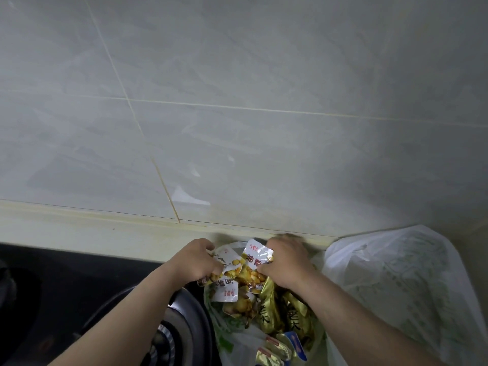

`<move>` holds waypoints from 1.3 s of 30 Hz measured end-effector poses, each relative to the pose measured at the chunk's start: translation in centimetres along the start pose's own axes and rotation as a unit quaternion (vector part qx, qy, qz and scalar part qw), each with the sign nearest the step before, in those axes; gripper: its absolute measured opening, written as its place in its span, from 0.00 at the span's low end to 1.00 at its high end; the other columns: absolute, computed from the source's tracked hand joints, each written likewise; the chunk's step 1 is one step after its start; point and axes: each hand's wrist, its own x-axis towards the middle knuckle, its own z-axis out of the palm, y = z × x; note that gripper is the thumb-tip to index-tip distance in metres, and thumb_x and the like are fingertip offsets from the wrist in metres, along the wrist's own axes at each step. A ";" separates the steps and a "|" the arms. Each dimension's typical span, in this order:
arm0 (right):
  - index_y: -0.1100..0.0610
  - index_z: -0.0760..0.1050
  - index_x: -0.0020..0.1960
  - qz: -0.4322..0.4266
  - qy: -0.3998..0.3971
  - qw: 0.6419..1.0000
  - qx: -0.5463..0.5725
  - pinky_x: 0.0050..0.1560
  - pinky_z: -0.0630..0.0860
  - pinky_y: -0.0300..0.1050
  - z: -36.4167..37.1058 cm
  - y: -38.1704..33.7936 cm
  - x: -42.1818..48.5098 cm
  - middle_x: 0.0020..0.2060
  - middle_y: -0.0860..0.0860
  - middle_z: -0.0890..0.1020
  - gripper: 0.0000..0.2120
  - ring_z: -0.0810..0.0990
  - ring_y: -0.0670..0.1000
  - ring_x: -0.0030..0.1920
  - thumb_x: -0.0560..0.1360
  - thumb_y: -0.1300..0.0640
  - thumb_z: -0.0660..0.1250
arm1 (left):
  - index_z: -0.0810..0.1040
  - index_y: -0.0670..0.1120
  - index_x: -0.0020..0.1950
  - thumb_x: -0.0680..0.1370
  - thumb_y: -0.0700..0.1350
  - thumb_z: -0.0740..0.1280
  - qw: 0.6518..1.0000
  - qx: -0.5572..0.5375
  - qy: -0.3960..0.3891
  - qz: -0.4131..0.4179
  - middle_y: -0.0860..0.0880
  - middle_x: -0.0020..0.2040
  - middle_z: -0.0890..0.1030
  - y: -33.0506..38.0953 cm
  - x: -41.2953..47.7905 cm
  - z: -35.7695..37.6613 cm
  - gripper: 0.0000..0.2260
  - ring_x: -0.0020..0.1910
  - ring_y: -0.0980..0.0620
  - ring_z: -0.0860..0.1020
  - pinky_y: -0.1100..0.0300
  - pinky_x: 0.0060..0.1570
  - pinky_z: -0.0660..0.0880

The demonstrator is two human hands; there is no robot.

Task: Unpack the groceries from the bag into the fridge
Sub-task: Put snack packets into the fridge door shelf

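On the counter by the stove, both hands in the bag (396,273): left hand (196,260) and right hand (286,262) each pinch white snack packets (254,256). Light, crinkly, slippery film; grip the sealed edges.

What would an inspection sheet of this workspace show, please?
Surface: pale counter, with a black hob set into it on the left.
Job's things: translucent plastic bag, open, holding white snack packets and gold packets.
Clutter: nothing seen.
Hands: left hand grips one white packet; right hand grips another, both at the bag's mouth.
Cables: nothing seen.
Surroundings: grey tiled wall behind the counter; burner right beside the bag.
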 end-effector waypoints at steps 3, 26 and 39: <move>0.48 0.69 0.45 0.020 -0.025 0.998 0.045 0.39 0.68 0.45 -0.4 -0.1 -0.5 0.42 0.44 0.75 0.13 0.75 0.49 0.43 0.72 0.44 0.71 | 0.80 0.44 0.52 0.66 0.38 0.73 0.997 -0.074 0.012 0.013 0.45 0.46 0.84 -0.2 -0.2 0.1 0.15 0.45 0.48 0.83 0.53 0.45 0.81; 0.59 0.81 0.47 0.171 -0.083 0.938 0.289 0.41 0.80 0.46 -1.0 1.9 -0.8 0.41 0.51 0.85 0.07 0.84 0.51 0.41 0.71 0.59 0.75 | 0.74 0.44 0.58 0.70 0.48 0.77 0.996 -0.034 0.023 -0.076 0.47 0.55 0.80 1.5 0.4 3.1 0.21 0.55 0.48 0.79 0.55 0.55 0.77; 0.55 0.81 0.46 0.214 0.016 0.876 0.431 0.47 0.83 0.54 -1.6 1.9 -1.7 0.40 0.49 0.86 0.04 0.86 0.50 0.40 0.72 0.61 0.71 | 0.81 0.41 0.52 0.62 0.45 0.81 0.976 -0.194 0.008 -0.098 0.46 0.44 0.86 0.6 0.0 3.5 0.22 0.44 0.46 0.84 0.48 0.51 0.81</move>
